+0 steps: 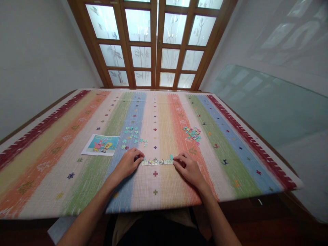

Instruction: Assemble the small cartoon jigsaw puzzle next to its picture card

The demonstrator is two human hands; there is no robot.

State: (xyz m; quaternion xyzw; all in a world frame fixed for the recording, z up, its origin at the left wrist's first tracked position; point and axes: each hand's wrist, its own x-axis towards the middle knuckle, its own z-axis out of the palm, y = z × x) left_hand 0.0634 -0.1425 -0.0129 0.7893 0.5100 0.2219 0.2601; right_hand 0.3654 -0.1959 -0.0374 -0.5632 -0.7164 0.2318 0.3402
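Note:
A short joined row of jigsaw pieces (157, 162) lies on the striped tablecloth (230, 143) in front of me. My left hand (129, 162) rests at the row's left end, fingers curled and pinched at it. At the right end sits my right hand (187, 166), fingertips curled against a small teal piece (171, 157). Loose teal pieces (132, 135) are scattered beyond my left hand. A denser pile of mixed-colour pieces (192, 133) lies beyond my right hand. A printed cartoon reference picture (101, 144) lies flat to the left.
The table's front edge (153, 209) runs just above my lap. A wooden-framed frosted window (153, 42) stands behind the table. White walls close in on both sides, and a leaning glass pane (271, 102) is at the right.

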